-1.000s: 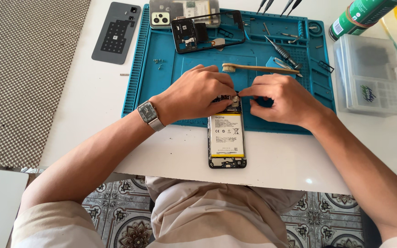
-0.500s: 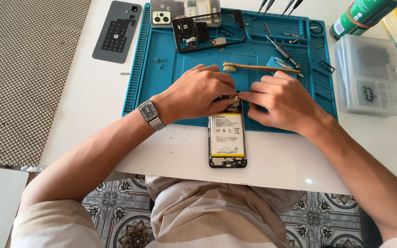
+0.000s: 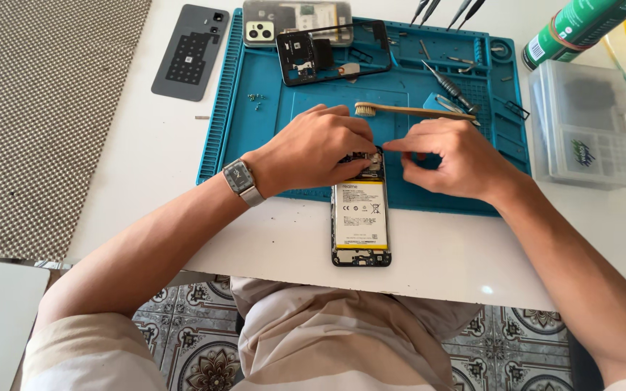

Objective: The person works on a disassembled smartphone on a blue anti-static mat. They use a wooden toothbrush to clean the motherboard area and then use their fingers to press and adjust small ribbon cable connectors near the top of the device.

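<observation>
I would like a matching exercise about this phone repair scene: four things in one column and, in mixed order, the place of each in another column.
Things:
1. opened phone
2. brush
3. grey back cover
4. clear plastic box

Places:
A. on the white table, left of the blue mat
B. right of the mat
C. under the fingertips of both hands, left hand and right hand
D. on the mat, beyond the hands

Pairs: 1-C, 2-D, 3-A, 4-B

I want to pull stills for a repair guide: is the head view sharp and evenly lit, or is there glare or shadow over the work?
Head view: bright, even daylight, sharp on the opened phone and blue mat; only soft shadows beneath the left hand and right hand; a small glare spot on the white table; edges bend slightly, wide-angle.
</observation>
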